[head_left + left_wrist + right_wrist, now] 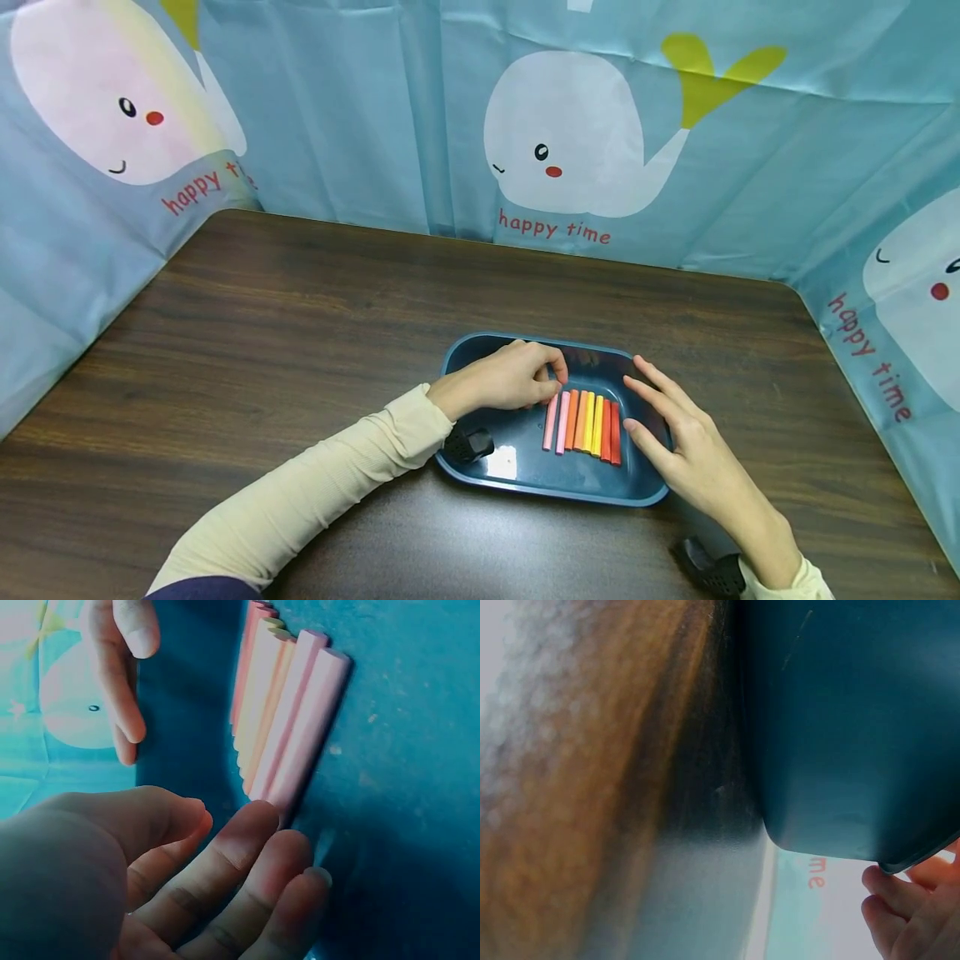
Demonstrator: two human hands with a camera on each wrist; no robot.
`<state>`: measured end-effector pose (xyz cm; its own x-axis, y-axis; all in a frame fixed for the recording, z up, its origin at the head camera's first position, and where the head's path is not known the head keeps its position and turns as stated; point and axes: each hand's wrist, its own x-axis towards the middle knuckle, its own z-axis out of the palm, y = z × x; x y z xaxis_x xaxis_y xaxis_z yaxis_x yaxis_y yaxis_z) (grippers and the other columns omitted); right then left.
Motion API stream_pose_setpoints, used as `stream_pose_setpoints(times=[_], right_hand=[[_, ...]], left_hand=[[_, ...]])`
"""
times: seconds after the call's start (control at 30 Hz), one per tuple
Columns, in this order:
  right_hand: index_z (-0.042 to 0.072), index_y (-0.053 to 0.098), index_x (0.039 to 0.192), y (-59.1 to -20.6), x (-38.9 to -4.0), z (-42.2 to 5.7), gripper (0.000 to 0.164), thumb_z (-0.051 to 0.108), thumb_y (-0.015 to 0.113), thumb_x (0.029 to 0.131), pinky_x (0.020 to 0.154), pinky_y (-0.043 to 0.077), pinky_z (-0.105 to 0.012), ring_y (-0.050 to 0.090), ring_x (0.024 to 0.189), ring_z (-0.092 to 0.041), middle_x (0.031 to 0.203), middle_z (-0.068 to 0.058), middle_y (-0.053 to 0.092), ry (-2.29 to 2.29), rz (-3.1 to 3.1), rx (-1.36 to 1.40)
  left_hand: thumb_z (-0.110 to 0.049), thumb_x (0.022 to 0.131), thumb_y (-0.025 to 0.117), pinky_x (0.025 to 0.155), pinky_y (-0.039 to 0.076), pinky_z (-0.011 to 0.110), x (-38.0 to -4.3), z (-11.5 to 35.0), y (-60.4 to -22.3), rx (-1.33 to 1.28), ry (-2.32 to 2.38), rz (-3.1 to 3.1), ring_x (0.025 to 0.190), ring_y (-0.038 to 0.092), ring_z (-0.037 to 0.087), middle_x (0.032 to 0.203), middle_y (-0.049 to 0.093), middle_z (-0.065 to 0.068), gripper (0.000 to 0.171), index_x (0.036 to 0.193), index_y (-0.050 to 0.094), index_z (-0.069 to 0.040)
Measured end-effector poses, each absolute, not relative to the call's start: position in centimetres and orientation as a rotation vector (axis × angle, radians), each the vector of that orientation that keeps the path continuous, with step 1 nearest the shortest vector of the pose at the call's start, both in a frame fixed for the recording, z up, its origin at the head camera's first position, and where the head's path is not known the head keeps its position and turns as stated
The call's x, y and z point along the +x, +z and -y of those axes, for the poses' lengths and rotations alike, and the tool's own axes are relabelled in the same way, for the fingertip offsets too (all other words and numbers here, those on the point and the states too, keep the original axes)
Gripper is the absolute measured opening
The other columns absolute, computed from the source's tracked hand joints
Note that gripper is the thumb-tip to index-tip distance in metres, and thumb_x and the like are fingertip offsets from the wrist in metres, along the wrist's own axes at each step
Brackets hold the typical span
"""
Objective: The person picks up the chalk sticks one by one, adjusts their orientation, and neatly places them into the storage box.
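Observation:
A row of short coloured sticks (583, 423), looking like crayons or chalk, lies side by side in a dark blue tray (555, 493). From left to right they run pink, orange, yellow and red. My left hand (510, 377) is over the tray with bent fingers, at the far ends of the pink sticks. In the left wrist view its fingertips (259, 817) are beside the near end of a pink stick (311, 727), with nothing seen between thumb and fingers. My right hand (686, 437) has its fingers spread at the tray's right rim; the right wrist view shows fingertips (885, 889) at that rim.
The tray stands on a dark wood-grain table (315, 333). A light blue curtain (360, 125) printed with whales surrounds the table's back and sides. A black wrist camera (468, 446) on the left arm hangs over the tray's left end; another (708, 567) is on the right wrist.

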<state>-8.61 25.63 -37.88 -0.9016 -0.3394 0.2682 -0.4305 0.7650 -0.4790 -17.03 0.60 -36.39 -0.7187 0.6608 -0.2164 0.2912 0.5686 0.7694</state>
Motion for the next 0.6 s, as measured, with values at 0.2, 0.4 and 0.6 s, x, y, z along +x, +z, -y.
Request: stream_pose_setpoints(times=[0.2, 0.4, 0.6], right_hand=[[0.007, 0.053, 0.142, -38.2, -8.4, -25.8, 0.056, 0.013, 0.072, 0.089, 0.107, 0.023, -0.003, 0.044, 0.137, -0.037, 0.158, -0.008, 0.038, 0.837, 2.784, 0.625], [0.010, 0.048, 0.146, -38.5, -8.7, -25.8, 0.062, 0.016, 0.072, 0.089, 0.109, 0.021, -0.005, 0.042, 0.140, -0.034, 0.158, -0.007, 0.039, 0.840, 2.801, 0.621], [0.015, 0.043, 0.150, -37.9, -9.2, -26.1, 0.068, 0.023, 0.073, 0.090, 0.118, 0.034, -0.036, 0.036, 0.145, -0.033, 0.159, -0.007, 0.038, 0.828, 2.820, 0.579]], left_hand=[[-0.016, 0.100, 0.059, 0.052, 0.044, 0.021, -16.7, -0.4, -36.4, 0.805, 1.027, -2.330, 0.053, 0.054, 0.011, 0.078, 0.067, 0.009, 0.022, 0.119, 0.063, -0.007], [-0.015, 0.098, 0.061, 0.059, 0.047, 0.021, -16.3, 1.0, -35.0, 0.844, 1.113, -2.413, 0.064, 0.058, 0.010, 0.094, 0.072, 0.007, 0.025, 0.121, 0.065, -0.005], [-0.018, 0.097, 0.062, 0.075, 0.052, 0.027, -16.2, 3.2, -32.9, 0.851, 1.093, -2.622, 0.084, 0.061, 0.012, 0.102, 0.070, 0.000, 0.026, 0.122, 0.066, -0.010]])
